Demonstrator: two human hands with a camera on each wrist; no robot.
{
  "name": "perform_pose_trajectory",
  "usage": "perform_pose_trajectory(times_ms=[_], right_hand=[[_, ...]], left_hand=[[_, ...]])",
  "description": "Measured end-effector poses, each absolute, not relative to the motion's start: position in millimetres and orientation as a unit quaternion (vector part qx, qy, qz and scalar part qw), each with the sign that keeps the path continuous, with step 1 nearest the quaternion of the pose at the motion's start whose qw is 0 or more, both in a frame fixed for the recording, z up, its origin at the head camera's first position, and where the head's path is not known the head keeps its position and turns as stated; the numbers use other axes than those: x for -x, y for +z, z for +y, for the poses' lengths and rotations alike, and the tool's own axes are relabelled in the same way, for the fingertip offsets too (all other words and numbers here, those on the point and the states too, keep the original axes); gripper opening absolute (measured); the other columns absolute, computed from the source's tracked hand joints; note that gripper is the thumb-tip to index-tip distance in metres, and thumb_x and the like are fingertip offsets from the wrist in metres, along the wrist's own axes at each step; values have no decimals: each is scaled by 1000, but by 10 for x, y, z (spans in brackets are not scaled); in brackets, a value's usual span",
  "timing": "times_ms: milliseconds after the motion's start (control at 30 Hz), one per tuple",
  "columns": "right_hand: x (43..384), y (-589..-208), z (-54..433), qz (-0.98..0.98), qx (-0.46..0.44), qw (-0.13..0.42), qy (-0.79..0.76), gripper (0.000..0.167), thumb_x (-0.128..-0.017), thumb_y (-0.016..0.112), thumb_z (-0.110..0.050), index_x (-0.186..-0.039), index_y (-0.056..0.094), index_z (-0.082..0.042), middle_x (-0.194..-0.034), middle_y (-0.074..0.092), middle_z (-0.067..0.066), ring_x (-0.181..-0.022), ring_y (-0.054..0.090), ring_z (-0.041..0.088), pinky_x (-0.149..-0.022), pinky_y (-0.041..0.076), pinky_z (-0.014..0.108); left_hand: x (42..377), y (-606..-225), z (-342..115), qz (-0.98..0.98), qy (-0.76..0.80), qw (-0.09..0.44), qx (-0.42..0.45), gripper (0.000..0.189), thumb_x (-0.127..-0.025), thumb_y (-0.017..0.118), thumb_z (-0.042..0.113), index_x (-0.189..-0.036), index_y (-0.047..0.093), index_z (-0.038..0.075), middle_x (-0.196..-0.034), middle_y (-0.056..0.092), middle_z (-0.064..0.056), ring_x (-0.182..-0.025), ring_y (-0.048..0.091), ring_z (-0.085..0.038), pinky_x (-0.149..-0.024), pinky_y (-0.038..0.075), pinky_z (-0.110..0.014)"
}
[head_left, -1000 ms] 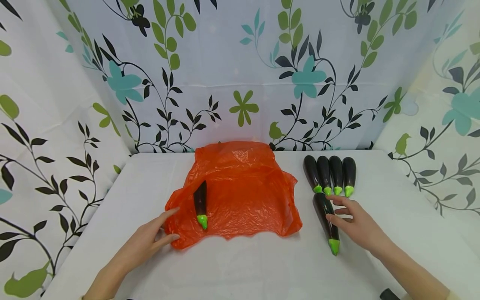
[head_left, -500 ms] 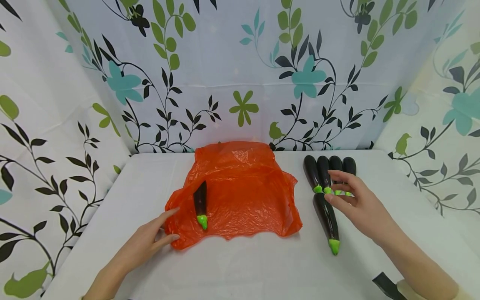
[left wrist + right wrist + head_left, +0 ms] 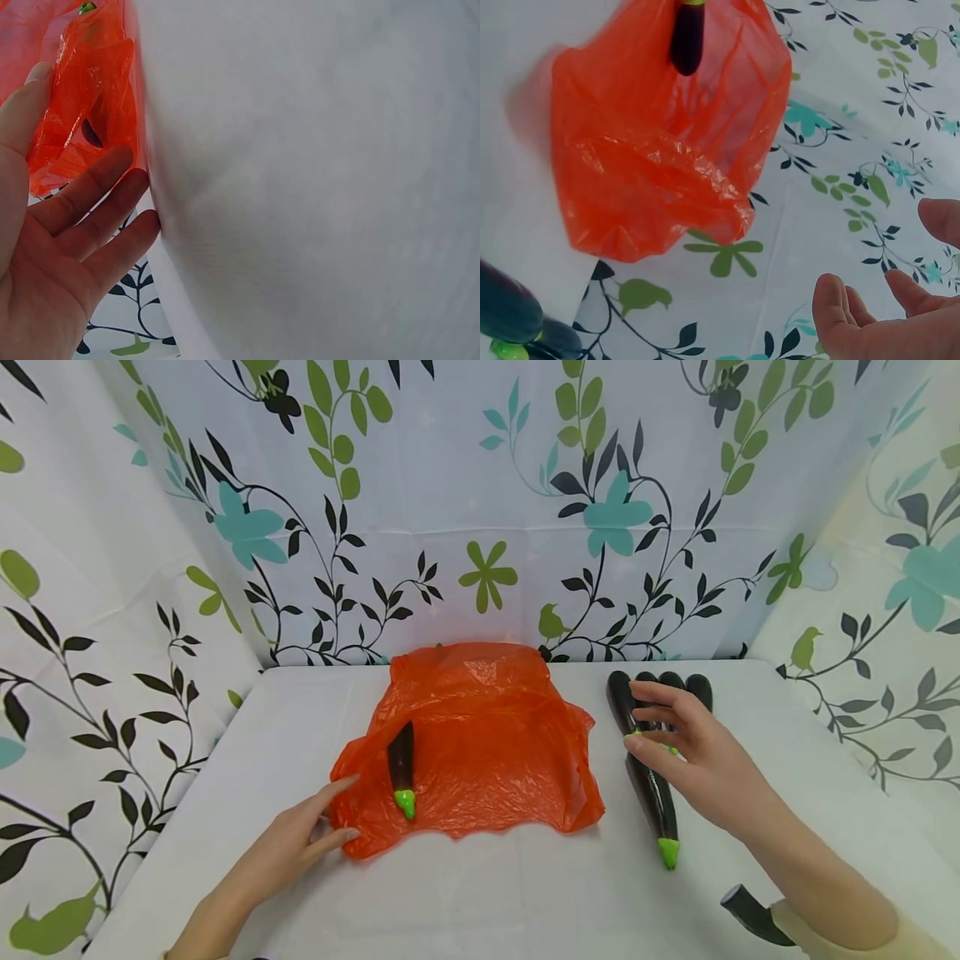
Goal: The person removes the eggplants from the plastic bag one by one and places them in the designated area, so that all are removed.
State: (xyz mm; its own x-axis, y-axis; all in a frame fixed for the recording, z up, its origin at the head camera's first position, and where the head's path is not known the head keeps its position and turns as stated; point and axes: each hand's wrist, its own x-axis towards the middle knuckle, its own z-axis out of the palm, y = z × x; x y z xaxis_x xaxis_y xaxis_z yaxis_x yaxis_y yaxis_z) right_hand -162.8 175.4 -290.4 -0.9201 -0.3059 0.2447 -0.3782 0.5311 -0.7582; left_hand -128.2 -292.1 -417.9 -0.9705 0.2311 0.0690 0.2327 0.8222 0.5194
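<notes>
A thin orange plastic bag [image 3: 495, 777] lies spread on the table, with one dark toy-like eggplant [image 3: 402, 756] with a bright green cap on its left part. At the bag's left edge my left hand [image 3: 303, 831] rests with its fingers relaxed; in the left wrist view thumb and fingers stand apart. My right hand [image 3: 701, 756] hovers over the eggplants on the right, fingers loosely bent and nothing between them. It partly hides a row of several eggplants [image 3: 619, 693]. Another eggplant [image 3: 663, 814] lies below that row, green cap toward me.
The white table [image 3: 480, 902] ends at a curtain [image 3: 420, 460] printed with leaves and flowers, which also hangs at both sides. A dark band [image 3: 753, 914] sticks out by the right sleeve [image 3: 840, 931].
My right hand has moved up and away from the near eggplant, first over the row and then slightly left. The left hand, bag and eggplants have stayed in place.
</notes>
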Motion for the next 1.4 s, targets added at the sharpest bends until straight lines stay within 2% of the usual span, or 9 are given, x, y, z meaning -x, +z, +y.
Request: perform_pose_trajectory(times_ms=[300, 500, 600, 700, 900, 1067, 1400], right_hand=[[1646, -2959, 1534, -863, -230, 31, 450, 58, -95, 66, -22, -145, 40, -12, -145, 44, 5, -122, 52, 25, -87, 47, 18], [1657, -3023, 1362, -848, -259, 26, 462, 55, -93, 68, -21, -142, 46, -14, -141, 48, 4, -121, 54, 27, -91, 52, 34], [1672, -3040, 1260, -839, -276, 6, 469, 54, -93, 69, -22, -142, 47, -18, -140, 48, 3, -120, 53, 24, -92, 51, 39], [1690, -3068, 1151, -834, -282, -23, 473, 55, -93, 69, -27, -142, 46, -23, -140, 48, -2, -118, 54, 20, -93, 50, 39], [1750, -3145, 911, -818, -306, -59, 483, 56, -93, 69, -29, -143, 45, -20, -140, 48, 0, -120, 53, 24, -98, 46, 46], [1792, -3166, 723, -813, -302, -83, 491, 55, -92, 69, -29, -142, 47, -21, -140, 48, -1, -122, 51, 26, -98, 46, 44], [1868, -3386, 357, -828, -296, -119, 460, 55, -92, 68, -33, -142, 48, -20, -135, 51, -4, -115, 53, 18, -90, 50, 35]], left_hand=[[1294, -4192, -2911, -954, -271, -2, 126, 69, -87, 71, 42, -145, 45, 15, -91, 52, 7, -82, 50, -12, -70, 46, -27], [1301, -4181, -2907, -955, -269, -5, 123, 69, -87, 71, 43, -145, 44, 15, -92, 52, 6, -83, 50, -13, -70, 46, -27], [1307, -4178, -2909, -955, -270, -8, 119, 70, -87, 71, 44, -146, 43, 17, -93, 52, 6, -83, 50, -14, -70, 46, -26], [1307, -4182, -2912, -955, -271, -9, 116, 70, -87, 71, 44, -146, 43, 17, -94, 53, 5, -83, 50, -15, -69, 45, -26], [1299, -4182, -2920, -955, -272, -7, 120, 70, -87, 71, 44, -146, 43, 17, -93, 52, 6, -83, 50, -13, -69, 45, -26], [1297, -4183, -2928, -955, -271, -9, 120, 70, -87, 71, 44, -146, 43, 17, -91, 52, 6, -82, 50, -13, -69, 46, -26], [1287, -4177, -2925, -955, -272, -9, 117, 70, -87, 70, 44, -145, 44, 17, -89, 51, 7, -82, 50, -14, -69, 46, -27]])
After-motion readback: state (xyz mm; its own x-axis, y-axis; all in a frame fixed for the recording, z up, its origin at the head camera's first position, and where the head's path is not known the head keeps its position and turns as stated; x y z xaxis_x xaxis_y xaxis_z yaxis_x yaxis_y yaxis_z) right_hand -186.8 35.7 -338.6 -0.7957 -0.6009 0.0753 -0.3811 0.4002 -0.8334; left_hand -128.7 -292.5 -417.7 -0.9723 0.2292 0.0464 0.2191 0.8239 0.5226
